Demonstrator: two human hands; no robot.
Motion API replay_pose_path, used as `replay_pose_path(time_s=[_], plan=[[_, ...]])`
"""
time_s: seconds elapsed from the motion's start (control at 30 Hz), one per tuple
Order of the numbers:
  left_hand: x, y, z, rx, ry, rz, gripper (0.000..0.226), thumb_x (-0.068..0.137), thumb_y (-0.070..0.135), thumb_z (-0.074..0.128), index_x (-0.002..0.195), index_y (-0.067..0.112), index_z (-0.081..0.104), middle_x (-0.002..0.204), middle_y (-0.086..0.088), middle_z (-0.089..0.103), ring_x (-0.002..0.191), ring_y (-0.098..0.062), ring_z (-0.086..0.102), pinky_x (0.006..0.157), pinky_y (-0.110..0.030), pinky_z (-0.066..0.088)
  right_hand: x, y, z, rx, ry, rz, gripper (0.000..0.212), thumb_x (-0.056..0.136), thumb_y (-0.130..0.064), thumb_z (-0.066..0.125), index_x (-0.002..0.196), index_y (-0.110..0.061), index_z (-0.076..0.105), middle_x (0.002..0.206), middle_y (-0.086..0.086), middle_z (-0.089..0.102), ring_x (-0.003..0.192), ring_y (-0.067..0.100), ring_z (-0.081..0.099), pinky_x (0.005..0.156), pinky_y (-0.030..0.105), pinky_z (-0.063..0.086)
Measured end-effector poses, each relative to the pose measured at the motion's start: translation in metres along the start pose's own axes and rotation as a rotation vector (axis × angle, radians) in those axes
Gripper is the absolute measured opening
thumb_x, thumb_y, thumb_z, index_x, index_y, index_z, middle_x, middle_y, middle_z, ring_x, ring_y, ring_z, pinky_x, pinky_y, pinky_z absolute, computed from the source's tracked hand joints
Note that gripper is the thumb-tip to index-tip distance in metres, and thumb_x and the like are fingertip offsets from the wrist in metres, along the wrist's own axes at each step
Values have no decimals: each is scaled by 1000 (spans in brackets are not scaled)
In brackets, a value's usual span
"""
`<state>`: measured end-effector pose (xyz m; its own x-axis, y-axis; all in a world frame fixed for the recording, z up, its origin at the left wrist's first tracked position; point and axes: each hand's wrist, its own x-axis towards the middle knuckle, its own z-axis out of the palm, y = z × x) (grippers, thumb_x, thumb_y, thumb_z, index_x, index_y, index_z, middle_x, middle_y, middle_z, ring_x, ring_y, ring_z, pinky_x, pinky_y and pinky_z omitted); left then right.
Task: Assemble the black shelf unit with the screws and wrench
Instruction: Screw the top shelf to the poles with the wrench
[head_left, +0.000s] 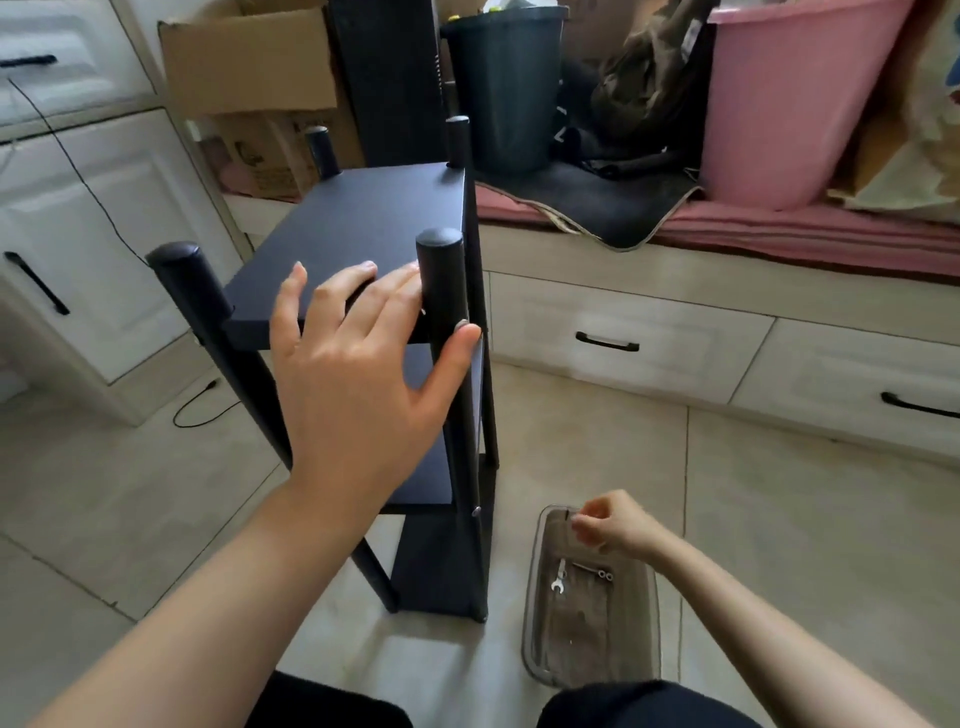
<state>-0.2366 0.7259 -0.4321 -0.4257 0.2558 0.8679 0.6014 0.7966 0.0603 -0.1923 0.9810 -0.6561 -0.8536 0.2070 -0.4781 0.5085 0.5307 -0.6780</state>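
Shelf unit (363, 218) stands center frame, left hand (358, 374) steadying its near post with fingers spread, while the right hand (615, 527) at lower right pinches what looks like a screw above the tray (535, 623) holding the wrench (559, 576), so next I'd guess seating that screw in the post

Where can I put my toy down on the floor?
Bare tile lies between the white drawers and the clear plastic tray. More lies left of the black shelf unit, by the white cupboard. It's crowded between shelf and tray, where the hands work.
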Motion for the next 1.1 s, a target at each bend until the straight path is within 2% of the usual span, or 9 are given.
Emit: replay_pose_path(time_s=[0.1, 0.17, 0.23, 0.33, 0.47, 0.7, 0.97, 1.03, 1.1], plan=[[-2, 1, 6, 35, 56, -1, 47, 102, 48, 50, 111, 8, 71, 113, -4, 74, 118, -30, 63, 112, -55, 32, 34, 33, 29, -338, -70, 68, 23, 92, -30, 65, 81, -10, 68, 90, 13, 69, 87, 21, 65, 66, 28, 47], [-2, 2, 10, 52, 86, 21, 45, 102, 46, 51, 109, 7, 71, 111, -5, 73, 114, -31, 62, 106, -53, 35, 53, 53, 43, -388, -93, 130, 25, 93, -30, 64, 90, -6, 70, 105, 14, 72, 102, 24, 67, 68, 29, 43], [-2, 2, 13, 59, 96, 32, 43, 103, 46, 51, 107, 8, 71, 111, -3, 72, 111, -30, 60, 101, -50, 36, 66, 70, 58, -389, -92, 190, 21, 96, -28, 60, 86, -9, 64, 115, 14, 70, 111, 27, 65, 70, 26, 39], [-4, 2, 16, 60, 88, 5, 45, 104, 48, 47, 105, 11, 71, 109, 1, 71, 110, -28, 58, 98, -47, 34, 78, 98, 80, -376, -35, 238, 27, 101, -19, 41, 115, -9, 61, 129, 14, 62, 121, 28, 59, 90, 26, 44], [0, 5, 17, 74, 83, -1, 47, 103, 49, 45, 103, 10, 71, 106, 1, 70, 110, -27, 56, 98, -44, 32, 89, 107, 86, -324, 67, 216, 41, 102, -16, 29, 121, -8, 65, 131, 17, 61, 121, 31, 58, 95, 30, 43], [1, 9, 15, 48, 71, -30, 48, 103, 51, 43, 105, 12, 70, 103, 3, 68, 105, -25, 53, 98, -33, 25, 87, 100, 87, -412, 37, 222, 39, 99, -14, 33, 124, -12, 63, 129, 11, 61, 119, 27, 59, 92, 29, 45], [2, 11, 14, 21, 74, -23, 47, 102, 50, 44, 99, 10, 68, 98, 11, 61, 101, -26, 55, 95, -41, 32, 76, 98, 84, -437, 53, 214, 36, 97, -8, 33, 117, -9, 63, 129, 15, 60, 119, 31, 58, 93, 30, 45], [1, 10, 14, 27, 74, -23, 49, 102, 51, 43, 100, 10, 69, 101, 6, 67, 103, -27, 57, 96, -42, 32, 72, 92, 82, -442, 50, 188, 29, 97, -8, 34, 100, -16, 62, 126, 11, 61, 116, 27, 59, 90, 29, 45], [1, 9, 14, 34, 66, -24, 49, 102, 52, 42, 102, 11, 69, 104, 4, 69, 105, -27, 58, 96, -41, 32, 71, 88, 79, -409, 56, 170, 29, 98, -9, 35, 73, -19, 46, 120, 10, 62, 102, 25, 59, 83, 26, 42]])
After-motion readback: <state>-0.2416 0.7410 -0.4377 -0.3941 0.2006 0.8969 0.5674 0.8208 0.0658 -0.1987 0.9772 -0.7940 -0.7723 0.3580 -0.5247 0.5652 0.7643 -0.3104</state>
